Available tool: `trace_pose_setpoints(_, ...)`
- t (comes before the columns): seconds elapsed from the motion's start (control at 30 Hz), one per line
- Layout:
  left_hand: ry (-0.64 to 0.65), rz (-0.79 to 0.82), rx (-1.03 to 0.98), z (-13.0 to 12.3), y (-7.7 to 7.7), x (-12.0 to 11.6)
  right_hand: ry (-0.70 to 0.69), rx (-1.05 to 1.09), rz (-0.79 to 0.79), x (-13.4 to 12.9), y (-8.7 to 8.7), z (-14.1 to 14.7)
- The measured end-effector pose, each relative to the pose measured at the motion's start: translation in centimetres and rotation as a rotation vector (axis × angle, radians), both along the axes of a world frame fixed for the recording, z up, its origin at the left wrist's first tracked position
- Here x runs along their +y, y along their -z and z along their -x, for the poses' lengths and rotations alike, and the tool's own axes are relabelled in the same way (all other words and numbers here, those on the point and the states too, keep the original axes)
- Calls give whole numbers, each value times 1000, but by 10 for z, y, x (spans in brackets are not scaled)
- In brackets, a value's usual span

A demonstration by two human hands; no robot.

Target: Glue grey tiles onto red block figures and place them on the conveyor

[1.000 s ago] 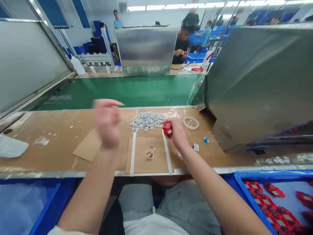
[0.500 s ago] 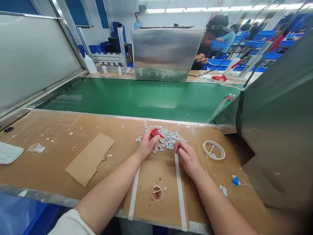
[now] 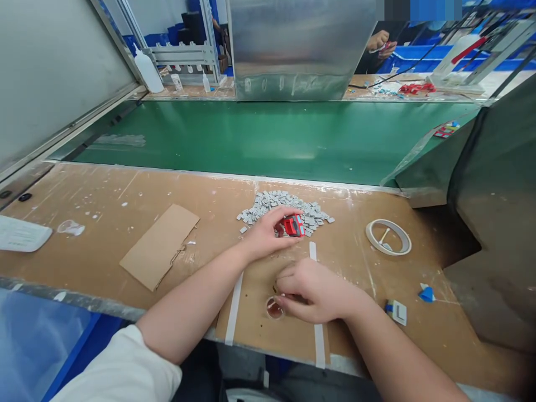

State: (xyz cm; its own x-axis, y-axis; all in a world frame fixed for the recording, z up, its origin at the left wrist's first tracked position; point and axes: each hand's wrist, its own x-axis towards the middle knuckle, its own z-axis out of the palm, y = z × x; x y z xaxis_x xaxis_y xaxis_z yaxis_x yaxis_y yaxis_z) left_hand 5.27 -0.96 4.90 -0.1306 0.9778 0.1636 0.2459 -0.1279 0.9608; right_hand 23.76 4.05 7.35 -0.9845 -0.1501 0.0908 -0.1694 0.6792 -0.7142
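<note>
My left hand (image 3: 268,234) is closed around a small red toy vehicle (image 3: 293,225) with light-blue window parts, held just above a heap of small grey rectangular pieces (image 3: 272,202). Fingers and thumb grip it by its sides. Below it, my right hand (image 3: 314,290) is curled, its thumb tip at the rim of a small clear cup (image 3: 274,309) of reddish-brown liquid. A bit of white shows inside the cup. Whatever sits between the right fingertips, if anything, is hidden. The cup stands on a cardboard sheet (image 3: 288,335) edged with white tape strips.
A loose cardboard piece (image 3: 159,245) lies left. On the right are a white ring (image 3: 388,237) with a swab inside, a blue scrap (image 3: 426,293) and a small grey-and-blue part (image 3: 396,311). Beyond the bench runs a green belt (image 3: 251,139); a co-worker's hands (image 3: 382,44) show across it.
My right hand has come from the grey heap down to the cup. My left hand has turned the red toy vehicle and moved it slightly right. The view has tilted downward.
</note>
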Motion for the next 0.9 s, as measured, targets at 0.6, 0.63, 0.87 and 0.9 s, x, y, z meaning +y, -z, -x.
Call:
trace_pose_setpoints(0.6,85,94,178,-1,-6,-3,391,298,273,23,0,-9)
trace_pose_setpoints(0.63,69,103,173,-1,-6,-3,512,371,276,28,0,-10)
trace_pose_setpoints(0.87,71,85,257,-2,-8,-3,927,639,112,40,4,-5)
trace_pose_setpoints(0.9,76,81,266,-3,-8,-3,930,624,86,40,5,-4)
